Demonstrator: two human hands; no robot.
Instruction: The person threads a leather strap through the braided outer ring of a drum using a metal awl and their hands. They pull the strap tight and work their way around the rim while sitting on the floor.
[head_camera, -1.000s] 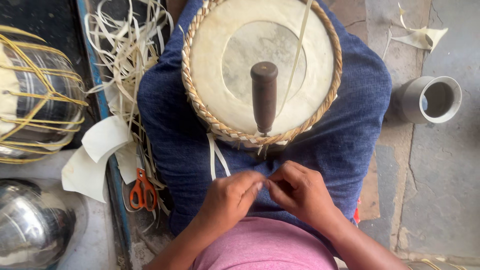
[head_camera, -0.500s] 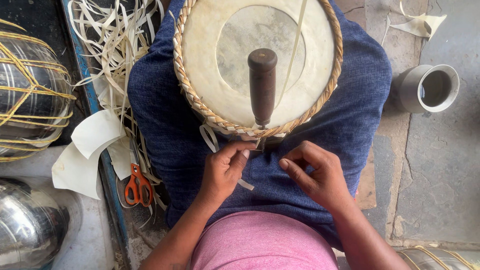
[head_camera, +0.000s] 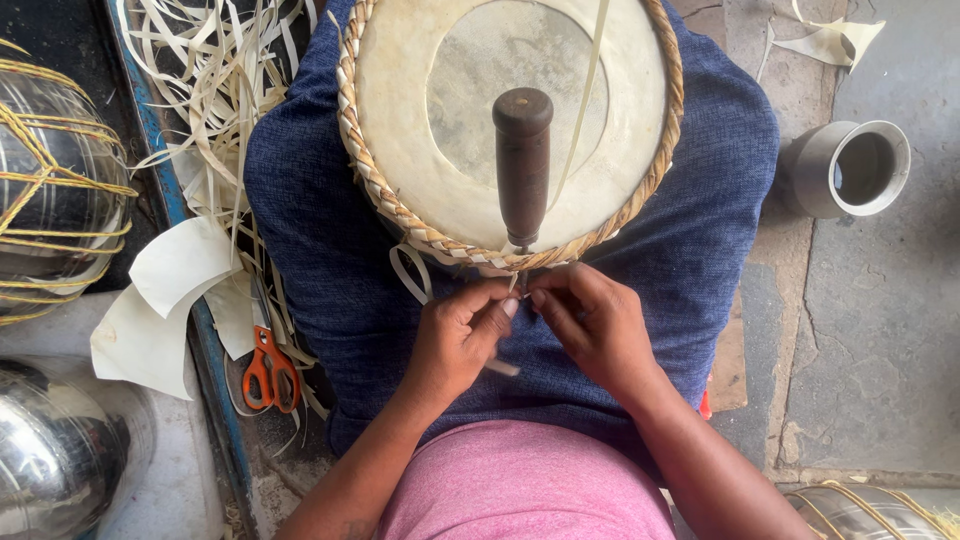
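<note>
Head view, left hand (head_camera: 455, 340), right hand (head_camera: 595, 325), pinching pale strip (head_camera: 412, 275), braided drum rim (head_camera: 400, 210)

No packages, labels, signs or screens appear anywhere in this overhead view of the work area.

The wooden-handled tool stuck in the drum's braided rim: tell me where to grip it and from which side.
Grip the tool around the thick middle of its dark handle, coming from above and wrapping from the right. The handle lies free over the drum skin, rounded end away from the person; its tip sits at the braid, where the left hand and right hand crowd.
</note>
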